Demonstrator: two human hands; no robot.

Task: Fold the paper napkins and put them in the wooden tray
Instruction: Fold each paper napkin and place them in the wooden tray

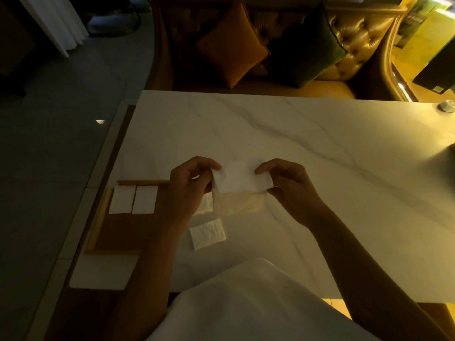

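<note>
Napkin (242, 179) pinched by both grips; left hand (189, 190) hides tray (97, 225) corner, perhaps another napkin.

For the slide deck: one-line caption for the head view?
Both hands, left and right, fold a paper napkin above the marble table; two folded napkins lie in the wooden tray.

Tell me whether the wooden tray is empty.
Not empty: the wooden tray holds two folded napkins side by side at its far end.
</note>
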